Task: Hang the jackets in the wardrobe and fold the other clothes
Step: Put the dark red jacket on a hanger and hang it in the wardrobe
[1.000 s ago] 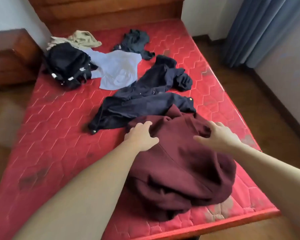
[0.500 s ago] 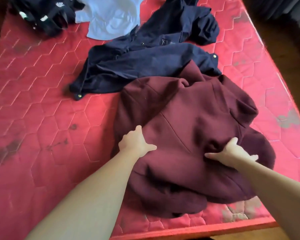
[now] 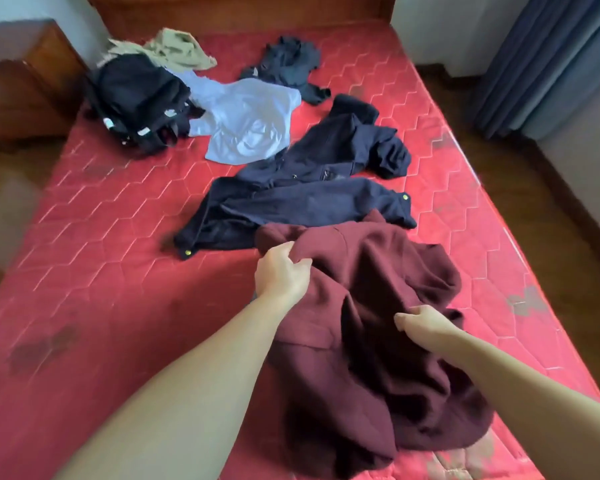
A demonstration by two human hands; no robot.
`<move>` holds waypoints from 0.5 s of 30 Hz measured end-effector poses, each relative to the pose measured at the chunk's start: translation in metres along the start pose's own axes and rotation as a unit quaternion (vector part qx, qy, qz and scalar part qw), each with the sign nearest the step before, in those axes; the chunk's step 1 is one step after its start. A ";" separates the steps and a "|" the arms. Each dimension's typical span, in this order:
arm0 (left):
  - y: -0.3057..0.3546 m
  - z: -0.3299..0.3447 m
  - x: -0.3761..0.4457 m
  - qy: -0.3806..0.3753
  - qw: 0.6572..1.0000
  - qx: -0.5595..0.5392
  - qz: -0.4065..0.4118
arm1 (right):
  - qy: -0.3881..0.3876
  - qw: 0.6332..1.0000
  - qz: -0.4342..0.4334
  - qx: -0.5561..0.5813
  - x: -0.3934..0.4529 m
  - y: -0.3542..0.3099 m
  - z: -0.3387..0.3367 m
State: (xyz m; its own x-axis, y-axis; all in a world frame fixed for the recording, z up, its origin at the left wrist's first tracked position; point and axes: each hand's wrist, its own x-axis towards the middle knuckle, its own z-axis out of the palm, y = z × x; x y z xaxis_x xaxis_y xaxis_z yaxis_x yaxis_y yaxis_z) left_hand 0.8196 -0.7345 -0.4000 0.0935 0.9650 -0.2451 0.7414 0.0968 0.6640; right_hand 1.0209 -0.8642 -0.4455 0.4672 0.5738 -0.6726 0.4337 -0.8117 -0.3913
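The maroon jacket lies crumpled on the red mattress, toward five o'clock of the bed; the left hand grips a fold at its ten o'clock edge, fingers curled round the cloth; the right hand pinches the fabric near its middle. At twelve o'clock, touching its upper edge, sprawls the navy jacket; beyond lie a light blue shirt, a black heap, a beige garment and a dark garment; curtains hang at two o'clock.
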 end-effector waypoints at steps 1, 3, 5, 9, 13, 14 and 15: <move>0.019 -0.016 -0.004 0.007 0.999 -0.034 0.009 | -0.003 1.000 0.002 0.001 -0.014 -0.010 -0.013; 0.058 -0.050 -0.011 0.012 0.995 -0.094 0.037 | -0.017 1.000 0.002 0.006 -0.045 -0.033 -0.043; 0.097 -0.092 -0.021 0.012 0.987 -0.137 0.082 | -0.031 0.998 -0.021 -0.043 -0.076 -0.061 -0.078; 0.162 -0.177 -0.047 -0.009 0.965 -0.165 0.204 | 0.157 0.969 -0.176 -0.069 -0.143 -0.128 -0.149; 0.202 -0.241 -0.088 -0.047 0.927 -0.128 0.349 | 0.229 0.892 -0.375 -0.104 -0.216 -0.192 -0.198; 0.209 -0.254 -0.097 -0.042 0.921 -0.120 0.369 | 0.215 0.884 -0.400 -0.107 -0.231 -0.205 -0.204; 0.216 -0.265 -0.105 -0.033 0.914 -0.117 0.387 | 0.210 0.881 -0.414 -0.094 -0.243 -0.217 -0.208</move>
State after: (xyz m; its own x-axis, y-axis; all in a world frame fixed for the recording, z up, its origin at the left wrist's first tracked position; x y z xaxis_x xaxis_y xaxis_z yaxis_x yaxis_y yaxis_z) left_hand 0.7934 -0.7500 -0.0434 0.5750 0.7508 0.3252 0.2752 -0.5517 0.7873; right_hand 0.9737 -0.8046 -0.0664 0.1580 0.9822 0.1016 0.8607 -0.0866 -0.5017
